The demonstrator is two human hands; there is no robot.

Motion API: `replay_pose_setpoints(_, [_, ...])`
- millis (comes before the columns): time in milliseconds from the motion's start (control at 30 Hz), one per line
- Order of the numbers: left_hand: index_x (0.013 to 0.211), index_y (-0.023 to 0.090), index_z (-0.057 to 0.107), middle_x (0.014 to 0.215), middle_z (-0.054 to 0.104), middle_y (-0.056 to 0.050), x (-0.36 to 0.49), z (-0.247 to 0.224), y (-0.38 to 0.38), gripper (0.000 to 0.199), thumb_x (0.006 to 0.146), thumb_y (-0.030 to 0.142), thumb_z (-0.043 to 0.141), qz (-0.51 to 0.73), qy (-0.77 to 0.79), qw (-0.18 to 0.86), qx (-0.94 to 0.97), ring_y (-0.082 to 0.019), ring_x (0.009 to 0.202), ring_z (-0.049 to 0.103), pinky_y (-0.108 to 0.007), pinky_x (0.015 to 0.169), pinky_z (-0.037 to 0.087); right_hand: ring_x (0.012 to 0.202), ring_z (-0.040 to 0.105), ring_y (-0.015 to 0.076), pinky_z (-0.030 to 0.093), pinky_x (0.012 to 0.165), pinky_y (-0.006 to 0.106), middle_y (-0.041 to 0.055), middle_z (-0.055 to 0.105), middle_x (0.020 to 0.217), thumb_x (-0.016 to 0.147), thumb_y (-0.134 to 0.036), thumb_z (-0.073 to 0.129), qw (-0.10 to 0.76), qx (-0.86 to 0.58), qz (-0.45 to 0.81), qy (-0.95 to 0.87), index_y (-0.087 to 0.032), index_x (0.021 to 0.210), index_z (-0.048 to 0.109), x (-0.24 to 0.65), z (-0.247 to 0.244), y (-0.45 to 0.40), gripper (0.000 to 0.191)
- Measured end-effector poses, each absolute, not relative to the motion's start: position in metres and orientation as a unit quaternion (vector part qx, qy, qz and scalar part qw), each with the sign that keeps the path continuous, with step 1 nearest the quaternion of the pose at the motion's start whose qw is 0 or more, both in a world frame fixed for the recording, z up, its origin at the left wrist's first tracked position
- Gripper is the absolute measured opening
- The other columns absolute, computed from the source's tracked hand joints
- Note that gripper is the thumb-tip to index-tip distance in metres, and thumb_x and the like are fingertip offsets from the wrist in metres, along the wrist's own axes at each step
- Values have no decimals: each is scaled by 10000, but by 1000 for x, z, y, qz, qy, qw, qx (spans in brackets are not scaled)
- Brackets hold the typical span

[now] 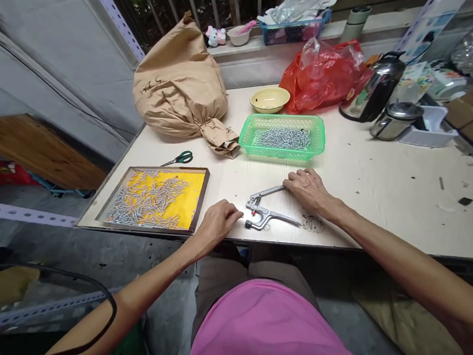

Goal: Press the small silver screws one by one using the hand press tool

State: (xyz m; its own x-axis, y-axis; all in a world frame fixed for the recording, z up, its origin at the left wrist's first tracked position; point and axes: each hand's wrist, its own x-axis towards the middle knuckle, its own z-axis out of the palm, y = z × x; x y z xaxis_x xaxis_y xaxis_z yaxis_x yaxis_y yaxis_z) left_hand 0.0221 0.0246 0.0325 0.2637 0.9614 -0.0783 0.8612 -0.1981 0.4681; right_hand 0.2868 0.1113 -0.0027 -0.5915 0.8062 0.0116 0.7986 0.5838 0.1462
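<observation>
Hand-press pliers [264, 215] of grey metal lie spread on the table, with a spring between the arms and a small red part at the jaw. My right hand [307, 190] is closed over the end of their upper handle. Just left of the jaw, my left hand [219, 219] is in a pinch; whatever is between its fingertips is too small to name. Many small silvery metal pins lie in a shallow tray [200, 199] with a yellow bottom, left of my left hand. More such pins fill part of a green plastic basket [282, 153] beyond the pliers.
Scissors [179, 158] with green handles lie behind the tray. A large brown paper sack [178, 84], a yellow bowl [270, 100], a red plastic bag [323, 77], a thermos jug [372, 87] and a metal pot [395, 121] line the back. The table's front edge [379, 250] runs close to my body.
</observation>
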Motion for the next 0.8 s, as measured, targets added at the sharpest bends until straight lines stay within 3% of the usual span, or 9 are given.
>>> replay_pose_setpoints(133, [770, 158, 631, 853, 573, -65, 36, 14, 40, 223, 909, 251, 483, 39, 572, 105, 813, -179, 850, 537, -277, 716, 407, 891, 458, 213, 254, 740, 334, 91, 592, 980, 898, -73, 388, -12, 464, 36, 885, -168, 1020, 611, 276, 3, 95, 272])
replay_pose_setpoints(300, [824, 161, 615, 892, 563, -76, 38, 0, 51, 208, 926, 226, 446, -31, 551, 68, 831, -197, 888, 519, -290, 725, 417, 874, 470, 208, 274, 705, 318, 81, 591, 929, 944, -326, 458, -40, 453, -72, 888, -166, 922, 626, 258, 7, 48, 232])
replay_pose_setpoints(400, [862, 166, 593, 889, 563, -74, 37, -2, 52, 194, 931, 182, 412, -47, 531, 63, 844, -198, 862, 513, -298, 724, 422, 858, 466, 205, 277, 707, 320, 74, 583, 927, 930, -216, 473, -51, 463, -69, 882, -174, 1008, 602, 256, -1, 31, 156])
replay_pose_setpoints(500, [874, 173, 576, 903, 569, -77, 36, 0, 52, 187, 914, 121, 400, -53, 507, 60, 858, -204, 876, 511, -300, 716, 424, 858, 458, 205, 278, 708, 323, 68, 568, 938, 901, -91, 446, -56, 477, -57, 875, -188, 1051, 580, 258, -10, 27, 224])
replay_pose_setpoints(633, [817, 180, 587, 872, 590, -64, 36, 7, 51, 164, 884, 135, 445, 0, 539, 130, 832, -183, 834, 538, -284, 706, 424, 866, 448, 208, 280, 719, 324, 73, 555, 949, 897, -92, 441, -71, 483, -61, 871, -195, 1067, 568, 258, -16, 28, 236])
replay_pose_setpoints(800, [784, 178, 608, 634, 597, 10, 37, 11, 49, 125, 829, 251, 517, 80, 631, 305, 709, -115, 605, 547, -218, 586, 396, 858, 448, 208, 281, 718, 326, 78, 561, 957, 892, -83, 443, -68, 486, -60, 869, -182, 1059, 577, 256, -16, 28, 236])
